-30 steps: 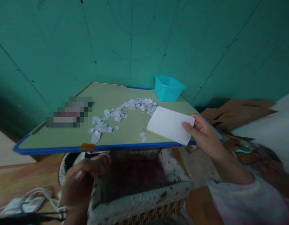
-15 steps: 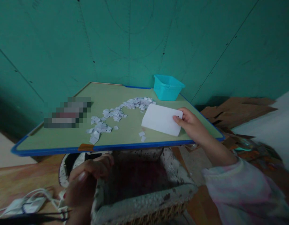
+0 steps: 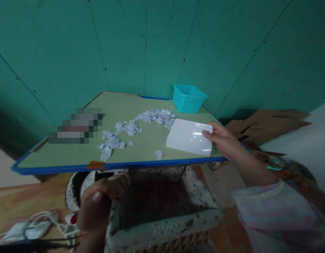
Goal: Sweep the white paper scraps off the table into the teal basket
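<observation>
My right hand (image 3: 222,139) grips a white glossy card (image 3: 189,137) by its right edge, holding it low over the right part of a green board with a blue rim (image 3: 72,168). A trail of several small white paper squares (image 3: 131,129) lies across the board's middle, left of the card. One stray square (image 3: 159,154) sits near the front rim, under the card's left corner. My left hand (image 3: 99,203) is below the board, fingers curled over the edge of a worn, white-flecked basket (image 3: 162,225); whether it holds anything is unclear.
A turquoise plastic tub (image 3: 188,98) stands at the board's far right corner against the teal wall. A blurred-out object (image 3: 75,125) lies on the board's left side. Cardboard sheets (image 3: 268,124) lie on the floor to the right. White cables and scissors (image 3: 33,232) lie at lower left.
My right hand lowered the card toward the paper squares, then drew it slightly back right and tilted it so it catches light. My left hand stayed at the basket.
</observation>
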Demonstrator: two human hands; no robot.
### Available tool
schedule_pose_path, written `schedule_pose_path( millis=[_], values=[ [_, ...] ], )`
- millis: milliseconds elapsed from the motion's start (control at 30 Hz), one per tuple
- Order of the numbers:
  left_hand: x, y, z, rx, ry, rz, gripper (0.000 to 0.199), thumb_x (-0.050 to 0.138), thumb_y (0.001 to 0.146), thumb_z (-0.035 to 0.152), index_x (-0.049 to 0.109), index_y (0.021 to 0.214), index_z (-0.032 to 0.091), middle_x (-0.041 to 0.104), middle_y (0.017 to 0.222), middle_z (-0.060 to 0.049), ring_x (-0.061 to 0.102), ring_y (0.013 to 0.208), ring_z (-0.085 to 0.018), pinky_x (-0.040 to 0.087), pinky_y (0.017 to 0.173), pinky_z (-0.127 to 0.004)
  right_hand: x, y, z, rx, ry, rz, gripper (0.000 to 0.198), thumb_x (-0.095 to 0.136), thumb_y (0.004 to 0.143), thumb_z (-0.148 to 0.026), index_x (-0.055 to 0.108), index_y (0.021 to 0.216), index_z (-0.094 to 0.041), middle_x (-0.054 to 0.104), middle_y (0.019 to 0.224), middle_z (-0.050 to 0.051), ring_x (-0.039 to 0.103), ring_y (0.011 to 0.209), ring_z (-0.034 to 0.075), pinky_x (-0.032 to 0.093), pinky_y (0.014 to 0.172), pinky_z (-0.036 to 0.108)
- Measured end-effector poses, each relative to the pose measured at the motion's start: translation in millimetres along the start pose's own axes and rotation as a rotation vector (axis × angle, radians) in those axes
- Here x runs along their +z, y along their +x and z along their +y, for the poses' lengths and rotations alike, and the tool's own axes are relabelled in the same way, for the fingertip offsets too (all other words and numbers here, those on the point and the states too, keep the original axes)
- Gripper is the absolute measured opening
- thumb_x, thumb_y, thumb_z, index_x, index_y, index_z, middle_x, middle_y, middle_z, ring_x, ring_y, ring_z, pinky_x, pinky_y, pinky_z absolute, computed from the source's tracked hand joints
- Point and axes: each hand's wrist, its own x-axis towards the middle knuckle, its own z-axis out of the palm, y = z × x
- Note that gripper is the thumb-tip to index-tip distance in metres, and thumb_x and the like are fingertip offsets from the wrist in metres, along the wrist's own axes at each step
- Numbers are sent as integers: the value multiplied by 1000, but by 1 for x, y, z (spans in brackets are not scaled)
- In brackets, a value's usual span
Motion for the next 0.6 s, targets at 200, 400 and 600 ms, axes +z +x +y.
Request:
schedule_pose_path(
  millis=[200,400,600],
  values=[
    [4,4,5,62,-3,-52,29,57,83,37,68,64,19,56,46,-4,49,45,-19,42,56,-36,11,-1,0,83,29,-64,30,73,68,-41,56,82,-22,63,76,-1,58,67,14,44,61,27],
    [-2,-4,-1,9,-100,-53,27,51,85,34,68,70,19,56,53,-5,50,49,-19,47,65,-43,8,-12,-10,164,53,-108,30,74,64,-39,56,81,-21,62,73,-1,55,62,14,40,54,25],
    [-2,0,0,53,-43,-68,28,54,84,36,68,67,18,57,49,-4,50,46,-19,46,63,-41,8,-11,-7,149,65,-39,29,73,64,-38,56,81,-22,62,72,-2,55,62,14,42,56,26]
  ],
)
